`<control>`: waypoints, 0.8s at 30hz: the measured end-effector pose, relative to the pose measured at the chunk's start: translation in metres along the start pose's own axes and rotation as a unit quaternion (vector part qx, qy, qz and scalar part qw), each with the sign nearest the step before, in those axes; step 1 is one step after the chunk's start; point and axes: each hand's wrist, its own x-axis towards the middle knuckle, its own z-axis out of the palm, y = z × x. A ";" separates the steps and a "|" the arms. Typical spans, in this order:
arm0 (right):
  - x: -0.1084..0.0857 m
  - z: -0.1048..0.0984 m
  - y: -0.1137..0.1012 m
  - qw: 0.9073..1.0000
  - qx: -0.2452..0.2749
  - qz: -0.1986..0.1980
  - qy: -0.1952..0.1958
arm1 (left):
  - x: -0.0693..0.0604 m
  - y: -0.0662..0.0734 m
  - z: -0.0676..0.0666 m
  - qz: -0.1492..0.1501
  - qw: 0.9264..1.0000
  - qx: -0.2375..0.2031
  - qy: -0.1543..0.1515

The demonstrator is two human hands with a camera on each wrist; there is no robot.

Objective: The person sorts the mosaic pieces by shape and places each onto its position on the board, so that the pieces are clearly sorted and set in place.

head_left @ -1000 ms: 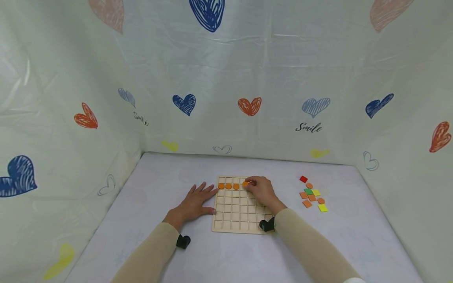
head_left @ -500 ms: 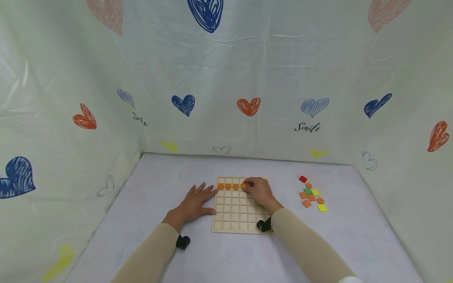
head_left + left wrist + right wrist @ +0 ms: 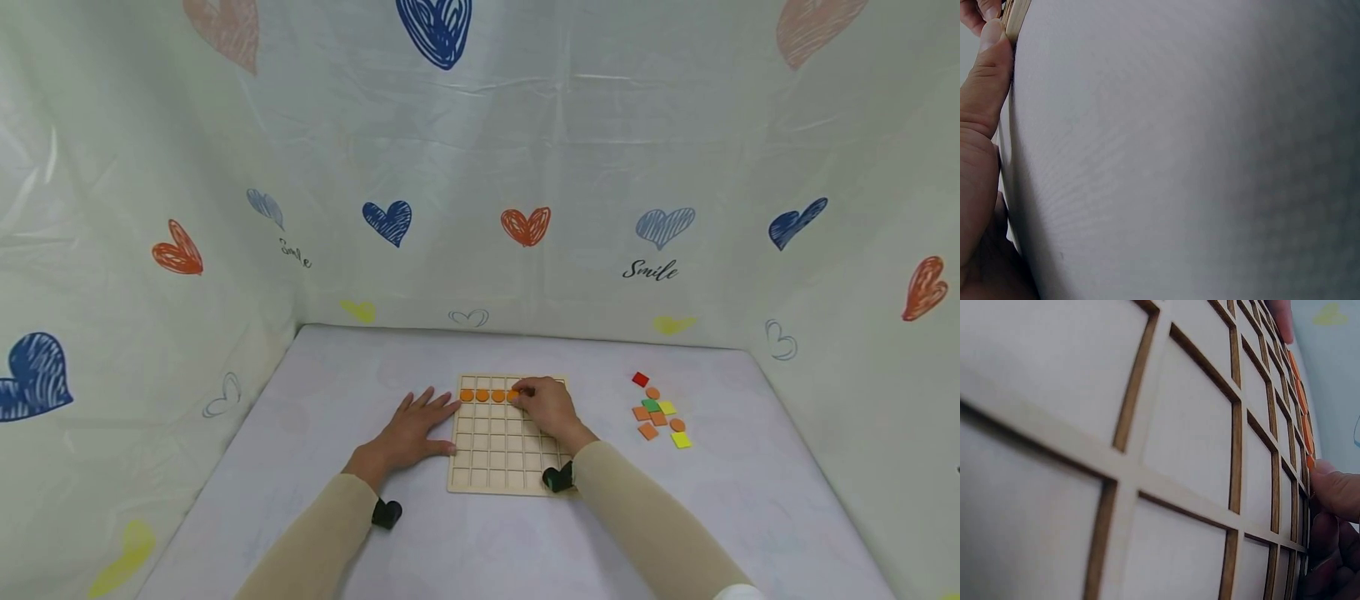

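Note:
A light wooden grid board (image 3: 480, 460) lies flat on the table. Three orange discs (image 3: 482, 396) sit side by side in cells of its second row from the far edge. My right hand (image 3: 550, 408) pinches another orange disc (image 3: 513, 397) between thumb and fingers, just right of that row; in the right wrist view the thumb is on the orange piece (image 3: 1310, 462). Spread flat, my left hand (image 3: 411, 432) rests on the table with fingertips and thumb at the board's left edge. In the left wrist view its thumb (image 3: 988, 81) meets the wooden edge.
Right of the board lies a loose group of flat pieces: a red square (image 3: 641, 379), a green piece (image 3: 650, 406), yellow squares (image 3: 681, 440), orange squares (image 3: 648, 432) and orange discs (image 3: 677, 425). A heart-patterned curtain (image 3: 465, 275) stands behind the table (image 3: 360, 358).
The right hand has shifted slightly left with its orange disc, which now sits close beside the three others. My left hand stays in place.

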 end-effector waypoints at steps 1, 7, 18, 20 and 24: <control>0.000 0.000 0.000 1.000 0.001 -0.001 0.000 | 0.000 0.000 0.000 0.001 1.000 -0.001 0.000; -0.001 0.000 0.000 1.000 0.009 0.000 -0.001 | 0.000 0.000 -0.001 0.007 1.000 -0.001 0.004; -0.004 -0.001 0.000 1.000 -0.017 -0.017 0.008 | 0.000 0.001 -0.001 0.003 1.000 -0.001 0.005; -0.004 0.000 -0.001 1.000 -0.017 -0.018 0.009 | 0.000 0.001 -0.001 0.002 1.000 -0.001 0.004; -0.004 0.000 0.000 1.000 -0.018 -0.015 0.011 | 0.000 0.001 0.000 0.001 1.000 -0.001 0.005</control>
